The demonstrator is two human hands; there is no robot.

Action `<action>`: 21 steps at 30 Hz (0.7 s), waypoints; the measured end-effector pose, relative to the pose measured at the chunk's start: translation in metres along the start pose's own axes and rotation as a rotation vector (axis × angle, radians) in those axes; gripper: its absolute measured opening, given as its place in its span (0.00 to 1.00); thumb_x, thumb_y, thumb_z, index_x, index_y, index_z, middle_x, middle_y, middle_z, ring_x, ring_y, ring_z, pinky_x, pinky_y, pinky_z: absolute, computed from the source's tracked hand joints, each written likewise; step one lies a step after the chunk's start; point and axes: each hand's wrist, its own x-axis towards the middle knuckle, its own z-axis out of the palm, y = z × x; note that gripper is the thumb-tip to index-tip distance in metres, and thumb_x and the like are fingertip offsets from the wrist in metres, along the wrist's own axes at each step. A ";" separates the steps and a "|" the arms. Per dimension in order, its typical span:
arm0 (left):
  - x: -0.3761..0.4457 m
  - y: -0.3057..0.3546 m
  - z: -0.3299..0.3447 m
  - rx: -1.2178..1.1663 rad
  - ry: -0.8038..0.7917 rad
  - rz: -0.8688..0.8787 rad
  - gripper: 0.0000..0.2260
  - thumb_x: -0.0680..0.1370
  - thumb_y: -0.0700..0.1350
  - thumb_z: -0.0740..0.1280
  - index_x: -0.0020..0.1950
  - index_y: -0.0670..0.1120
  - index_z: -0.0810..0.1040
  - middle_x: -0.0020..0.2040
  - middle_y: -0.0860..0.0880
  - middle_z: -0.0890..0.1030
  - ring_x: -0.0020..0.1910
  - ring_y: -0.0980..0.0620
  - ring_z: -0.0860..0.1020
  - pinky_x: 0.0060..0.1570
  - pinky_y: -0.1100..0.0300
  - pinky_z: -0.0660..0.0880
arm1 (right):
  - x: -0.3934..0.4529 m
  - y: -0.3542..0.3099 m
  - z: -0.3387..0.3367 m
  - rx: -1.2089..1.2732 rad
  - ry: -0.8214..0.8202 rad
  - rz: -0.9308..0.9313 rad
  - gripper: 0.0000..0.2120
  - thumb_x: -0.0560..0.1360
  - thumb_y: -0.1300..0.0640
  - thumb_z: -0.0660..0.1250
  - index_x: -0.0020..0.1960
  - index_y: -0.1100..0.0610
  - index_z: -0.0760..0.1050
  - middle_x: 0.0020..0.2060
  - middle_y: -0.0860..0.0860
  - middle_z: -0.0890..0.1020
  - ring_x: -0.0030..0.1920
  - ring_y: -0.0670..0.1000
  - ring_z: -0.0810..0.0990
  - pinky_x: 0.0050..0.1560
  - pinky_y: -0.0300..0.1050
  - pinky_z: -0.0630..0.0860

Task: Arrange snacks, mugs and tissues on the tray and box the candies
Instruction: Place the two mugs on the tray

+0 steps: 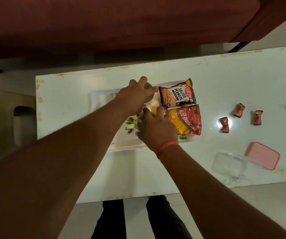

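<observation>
Both hands are over the white tray on the pale bench, each on a mug. The left hand covers the far mug from above, its fingers curled down around the rim and gripping it. The right hand, with a red thread at the wrist, wraps the near mug, fingers closed around its side. Just right of the mugs, two snack packets lie on the tray — salted peanuts at the far side, aloo bhujia sev nearer, edges touching. Something white at the tray's left end may be tissues; I cannot tell. Well to the right, three red candies lie loose on the bench, apart from each other — nearer the person stand a clear box and a pink lid just beside it
</observation>
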 end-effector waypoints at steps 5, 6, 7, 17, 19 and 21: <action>-0.008 -0.014 0.006 -0.116 -0.021 0.031 0.47 0.71 0.50 0.74 0.79 0.57 0.45 0.80 0.43 0.46 0.78 0.36 0.50 0.73 0.39 0.60 | 0.001 0.006 0.003 0.014 -0.055 0.034 0.51 0.64 0.31 0.72 0.77 0.48 0.53 0.66 0.57 0.65 0.64 0.64 0.73 0.50 0.59 0.81; -0.013 -0.018 0.004 -0.170 0.001 0.022 0.47 0.71 0.53 0.74 0.79 0.56 0.44 0.81 0.44 0.45 0.79 0.37 0.48 0.74 0.39 0.56 | 0.000 0.009 0.003 0.042 -0.079 0.039 0.52 0.63 0.32 0.73 0.78 0.49 0.52 0.67 0.57 0.65 0.65 0.64 0.72 0.51 0.60 0.80; -0.020 -0.022 0.001 -0.220 0.051 0.003 0.46 0.72 0.54 0.73 0.79 0.55 0.44 0.81 0.44 0.46 0.79 0.38 0.49 0.75 0.41 0.56 | -0.001 0.012 0.002 0.074 -0.109 0.036 0.53 0.64 0.33 0.74 0.78 0.49 0.51 0.69 0.57 0.64 0.66 0.64 0.71 0.53 0.60 0.80; -0.102 0.014 0.066 -1.006 0.087 -0.529 0.10 0.81 0.44 0.61 0.57 0.46 0.80 0.55 0.46 0.81 0.55 0.46 0.79 0.55 0.55 0.74 | -0.003 0.034 0.005 0.336 -0.082 -0.084 0.45 0.67 0.51 0.78 0.77 0.51 0.58 0.68 0.55 0.68 0.65 0.58 0.74 0.58 0.52 0.76; -0.109 0.023 0.071 -1.021 0.090 -0.553 0.12 0.82 0.47 0.60 0.61 0.47 0.79 0.57 0.47 0.82 0.56 0.47 0.78 0.52 0.59 0.71 | -0.004 0.032 0.004 0.332 -0.080 -0.089 0.45 0.67 0.52 0.78 0.77 0.51 0.58 0.68 0.55 0.69 0.65 0.58 0.73 0.59 0.52 0.75; -0.111 0.027 0.071 -0.969 0.146 -0.589 0.13 0.82 0.47 0.60 0.62 0.48 0.79 0.58 0.48 0.82 0.57 0.49 0.78 0.51 0.61 0.68 | -0.004 0.031 0.004 0.326 -0.079 -0.090 0.45 0.67 0.52 0.78 0.77 0.51 0.59 0.68 0.55 0.69 0.65 0.59 0.73 0.59 0.53 0.75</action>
